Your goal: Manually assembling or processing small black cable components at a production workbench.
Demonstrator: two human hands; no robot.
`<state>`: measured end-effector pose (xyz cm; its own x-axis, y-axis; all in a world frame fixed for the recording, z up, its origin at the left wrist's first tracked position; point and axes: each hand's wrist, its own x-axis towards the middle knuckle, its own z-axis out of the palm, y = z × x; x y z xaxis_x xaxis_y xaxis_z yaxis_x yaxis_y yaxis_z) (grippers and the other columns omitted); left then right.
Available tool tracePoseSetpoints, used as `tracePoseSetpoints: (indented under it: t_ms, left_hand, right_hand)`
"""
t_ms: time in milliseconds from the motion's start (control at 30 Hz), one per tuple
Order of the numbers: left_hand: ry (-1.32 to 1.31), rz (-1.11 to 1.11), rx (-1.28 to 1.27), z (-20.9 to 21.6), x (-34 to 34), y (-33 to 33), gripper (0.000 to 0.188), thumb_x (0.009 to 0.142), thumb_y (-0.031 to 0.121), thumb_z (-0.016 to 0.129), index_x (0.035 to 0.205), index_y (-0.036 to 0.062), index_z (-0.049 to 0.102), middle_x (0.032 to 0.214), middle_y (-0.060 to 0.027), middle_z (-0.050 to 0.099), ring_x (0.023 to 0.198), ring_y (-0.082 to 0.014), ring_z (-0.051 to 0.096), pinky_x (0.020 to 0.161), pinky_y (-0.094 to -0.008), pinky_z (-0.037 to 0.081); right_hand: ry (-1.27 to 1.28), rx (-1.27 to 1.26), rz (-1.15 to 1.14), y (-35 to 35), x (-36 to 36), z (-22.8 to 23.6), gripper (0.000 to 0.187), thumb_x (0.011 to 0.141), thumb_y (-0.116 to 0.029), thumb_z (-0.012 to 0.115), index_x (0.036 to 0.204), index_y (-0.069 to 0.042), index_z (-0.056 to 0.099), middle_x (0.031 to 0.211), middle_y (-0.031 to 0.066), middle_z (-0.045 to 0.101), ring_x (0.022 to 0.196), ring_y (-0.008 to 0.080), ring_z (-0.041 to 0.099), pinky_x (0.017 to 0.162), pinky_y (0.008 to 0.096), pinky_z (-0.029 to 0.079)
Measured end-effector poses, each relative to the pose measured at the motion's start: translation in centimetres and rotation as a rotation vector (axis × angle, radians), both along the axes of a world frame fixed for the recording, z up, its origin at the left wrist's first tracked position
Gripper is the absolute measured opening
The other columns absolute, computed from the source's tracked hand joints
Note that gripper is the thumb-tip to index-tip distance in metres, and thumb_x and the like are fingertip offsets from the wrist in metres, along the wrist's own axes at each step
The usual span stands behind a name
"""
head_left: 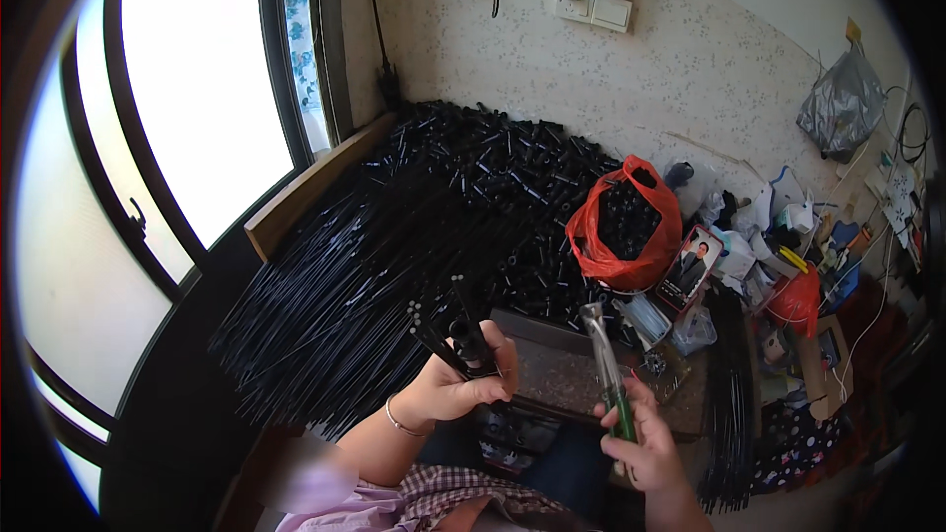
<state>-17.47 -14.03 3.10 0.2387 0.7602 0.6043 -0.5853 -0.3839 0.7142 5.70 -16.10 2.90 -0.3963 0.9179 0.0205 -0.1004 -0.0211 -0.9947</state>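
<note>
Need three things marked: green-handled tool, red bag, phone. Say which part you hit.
Green-handled tool (610,374): head view, on the shaft just above the green handle.
Red bag (616,269): head view, on its lower front wall.
Phone (689,269): head view, on the lit screen.

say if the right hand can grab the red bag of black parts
Probably not to grasp it: the right hand holds a green-handled tool, though the red bag is open on top.

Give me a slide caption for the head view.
Left hand holding black pieces, right hand holding a green-handled tool, near piled black rods.
</note>
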Motion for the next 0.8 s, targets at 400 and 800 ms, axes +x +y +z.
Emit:
tracePoseSetpoints:
  t_ms: [400,800]
  left_hand:
    - [0.172,0.259,-0.065,-0.1,0.8,-0.1,0.042,0.063,0.040,0.060,0.073,0.0027,0.045,0.059,0.0012,0.042,0.052,-0.0061,0.039,0.047,-0.0187,0.031]
    - [0.117,0.371,0.016,0.7,1.1,-0.4,0.044,0.067,0.042,0.056,0.076,0.0009,0.045,0.061,0.0017,0.043,0.054,-0.0038,0.040,0.047,-0.0158,0.032]
  right_hand:
    - [-1.052,1.611,-0.226,0.7,0.9,3.9,0.016,0.048,-0.013,0.061,0.063,-0.010,0.055,0.089,-0.0042,0.046,0.096,0.0272,0.035,0.081,0.0480,0.018]
    - [0.294,-0.441,0.449,-1.2,-0.1,-0.7,0.028,0.072,-0.019,0.053,0.087,0.004,0.047,0.080,0.0208,0.051,0.061,0.0234,0.054,0.053,0.0276,0.044]
